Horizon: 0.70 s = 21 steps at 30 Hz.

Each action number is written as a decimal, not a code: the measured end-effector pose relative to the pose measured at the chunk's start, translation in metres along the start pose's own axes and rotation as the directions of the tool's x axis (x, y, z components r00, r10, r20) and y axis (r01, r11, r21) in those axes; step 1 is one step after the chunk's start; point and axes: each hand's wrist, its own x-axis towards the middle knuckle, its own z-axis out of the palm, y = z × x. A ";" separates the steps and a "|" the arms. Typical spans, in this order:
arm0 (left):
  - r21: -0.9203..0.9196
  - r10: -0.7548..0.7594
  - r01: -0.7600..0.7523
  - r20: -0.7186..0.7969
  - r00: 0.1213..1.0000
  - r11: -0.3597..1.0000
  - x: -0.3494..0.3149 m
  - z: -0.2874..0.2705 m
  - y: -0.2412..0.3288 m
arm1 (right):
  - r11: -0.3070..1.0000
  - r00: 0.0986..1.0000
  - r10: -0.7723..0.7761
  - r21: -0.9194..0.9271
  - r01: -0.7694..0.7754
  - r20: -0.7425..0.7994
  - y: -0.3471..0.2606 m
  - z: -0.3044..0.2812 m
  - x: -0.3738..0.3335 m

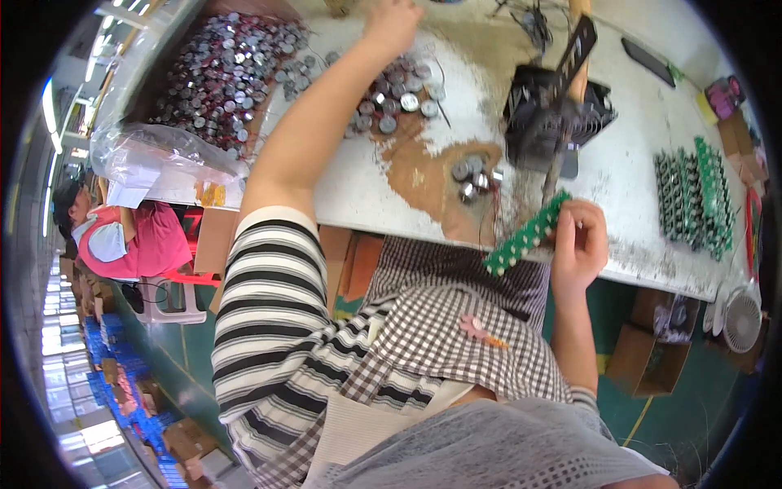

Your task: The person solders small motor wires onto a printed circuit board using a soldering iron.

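Observation:
My right hand [582,244] is closed on a green circuit board strip [528,236] dotted with pale parts, pinching its upper end at the table's near edge. My left hand [393,26] reaches to the far side of the table, and the picture's top edge partly hides its fingers. Below the left forearm lies a loose pile of small round silver motors [395,96]. A smaller cluster of motors [471,181] sits on a bare brown patch, left of the board strip. Just beyond the right hand, a rod with a pale upper part [580,57] slants down past a black fan [538,106].
A large plastic-lined box of motors with red wires [224,81] stands at the left. Green board strips [692,200] lie at the right, below a long black object [648,61]. A white fan [742,319] is at the right edge. Another person [134,240] sits at the left.

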 end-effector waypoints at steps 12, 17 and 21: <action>-0.140 -0.157 0.147 -0.064 0.985 0.979 -0.020 0.089 -0.065 | 0.998 1.000 0.030 0.054 -0.030 0.003 -0.003 0.006 -0.009; -0.641 -0.709 0.516 -0.063 0.702 0.568 -0.012 0.058 -0.058 | 0.999 0.999 0.041 0.021 -0.041 -0.021 0.009 0.006 -0.006; -0.786 -0.475 -0.105 0.256 0.842 -0.609 -0.040 -0.017 -0.036 | 1.000 1.000 -0.010 0.006 0.010 0.001 0.010 0.008 -0.003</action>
